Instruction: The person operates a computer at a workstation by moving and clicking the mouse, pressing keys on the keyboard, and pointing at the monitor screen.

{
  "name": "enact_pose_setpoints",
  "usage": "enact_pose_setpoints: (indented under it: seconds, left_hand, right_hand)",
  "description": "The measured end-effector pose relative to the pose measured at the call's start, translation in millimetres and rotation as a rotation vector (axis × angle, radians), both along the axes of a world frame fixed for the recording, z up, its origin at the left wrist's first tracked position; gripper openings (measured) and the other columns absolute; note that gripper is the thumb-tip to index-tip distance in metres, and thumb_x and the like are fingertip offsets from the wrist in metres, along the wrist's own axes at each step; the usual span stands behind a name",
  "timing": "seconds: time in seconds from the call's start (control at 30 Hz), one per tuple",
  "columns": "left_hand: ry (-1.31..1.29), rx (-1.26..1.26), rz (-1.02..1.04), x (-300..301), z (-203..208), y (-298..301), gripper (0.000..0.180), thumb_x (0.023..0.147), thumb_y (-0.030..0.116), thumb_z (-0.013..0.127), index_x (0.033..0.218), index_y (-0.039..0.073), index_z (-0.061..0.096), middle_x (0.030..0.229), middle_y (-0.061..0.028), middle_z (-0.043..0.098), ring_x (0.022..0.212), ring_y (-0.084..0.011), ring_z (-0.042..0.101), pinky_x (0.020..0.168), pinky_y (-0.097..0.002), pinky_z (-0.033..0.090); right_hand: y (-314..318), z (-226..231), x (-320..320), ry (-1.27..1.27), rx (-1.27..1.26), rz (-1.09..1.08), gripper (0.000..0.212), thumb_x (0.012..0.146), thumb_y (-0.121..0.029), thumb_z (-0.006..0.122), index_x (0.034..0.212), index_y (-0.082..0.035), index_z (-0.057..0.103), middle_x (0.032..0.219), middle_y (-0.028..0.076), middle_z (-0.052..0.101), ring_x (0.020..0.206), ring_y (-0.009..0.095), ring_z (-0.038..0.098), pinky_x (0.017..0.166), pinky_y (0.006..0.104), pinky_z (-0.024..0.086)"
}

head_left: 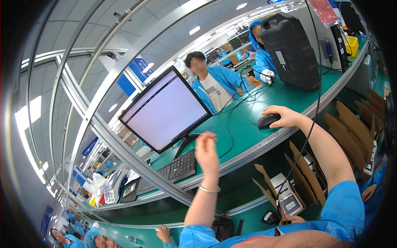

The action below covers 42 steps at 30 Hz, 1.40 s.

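Observation:
My right hand (285,117) rests over a black computer mouse (268,121), its fingers curved round the sides. My left hand (206,151) is raised in front of the green bench, beside the right end of a black keyboard (182,166) and apart from it. Motion blurs its fingers, so I cannot make out whether they are closed. A bracelet (209,189) circles that wrist. Behind the keyboard, a tilted monitor (165,109) on a black stand shows a mostly blank, pale window.
A black hard case (291,53) stands upright at the far right. Dark cables (244,101) cross the bench (231,136). A metal frame post (124,153) slants past the keyboard. Cardboard dividers (308,173) with devices lie below the edge. Co-workers in blue stand across the bench.

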<state>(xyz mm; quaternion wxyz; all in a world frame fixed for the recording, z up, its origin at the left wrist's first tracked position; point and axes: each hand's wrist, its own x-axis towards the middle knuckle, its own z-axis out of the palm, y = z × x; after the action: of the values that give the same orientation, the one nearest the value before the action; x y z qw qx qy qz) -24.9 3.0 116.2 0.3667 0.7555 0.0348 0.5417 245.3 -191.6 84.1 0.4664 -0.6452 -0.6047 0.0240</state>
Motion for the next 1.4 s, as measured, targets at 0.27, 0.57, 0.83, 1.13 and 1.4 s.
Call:
enact_pose_setpoints:
  seconds: [0.27,0.57,0.83,1.13,1.4]
  left_hand:
    - [0.16,0.884,0.69,27.9,-105.7,-14.8,0.037,0.085,0.022,0.066,0.117,0.004,0.061,0.118,-0.009,0.062,0.111,-0.0276,0.058,0.095,-0.0427,0.042]
    - [0.084,0.851,0.736,32.3,-117.9,-13.2,0.03,0.088,0.02,0.061,0.113,0.005,0.064,0.116,-0.0087,0.065,0.108,-0.0268,0.06,0.094,-0.0422,0.042]
    - [0.079,0.863,0.747,36.3,-115.9,-14.0,0.031,0.089,0.02,0.059,0.115,0.005,0.064,0.116,-0.0081,0.065,0.108,-0.0268,0.061,0.095,-0.0415,0.042]
    - [0.078,0.862,0.741,39.0,-114.8,-12.4,0.031,0.089,0.021,0.059,0.114,0.005,0.065,0.116,-0.0087,0.065,0.109,-0.027,0.061,0.094,-0.042,0.043]
    - [0.095,0.867,0.764,36.4,-120.0,-7.6,0.033,0.089,0.025,0.061,0.117,0.007,0.064,0.12,-0.0072,0.064,0.113,-0.0249,0.059,0.095,-0.0413,0.043]
  right_hand:
    - [5.6,-2.5,5.0,0.05,0.048,0.029,0.05,0.074,-0.009,0.075,0.124,-0.008,0.064,0.131,0.016,0.057,0.118,0.029,0.057,0.103,0.0357,0.044]
    - [11.6,-10.7,0.8,-0.069,0.034,-0.139,0.046,0.077,-0.016,0.075,0.122,-0.011,0.066,0.131,0.014,0.058,0.119,0.03,0.057,0.102,0.0356,0.044]
    - [13.2,-9.8,-2.7,-0.11,0.015,-0.255,0.043,0.08,-0.021,0.071,0.122,-0.014,0.066,0.135,0.013,0.055,0.122,0.031,0.054,0.104,0.0369,0.043]
    - [12.7,-9.4,-4.0,-0.119,-0.019,-0.287,0.047,0.081,-0.023,0.071,0.126,-0.014,0.064,0.137,0.014,0.053,0.125,0.031,0.052,0.104,0.0368,0.043]
    - [8.6,-3.9,-5.6,-0.129,-0.06,-0.138,0.044,0.082,-0.015,0.069,0.126,-0.017,0.064,0.141,0.013,0.05,0.128,0.031,0.05,0.106,0.0382,0.042]
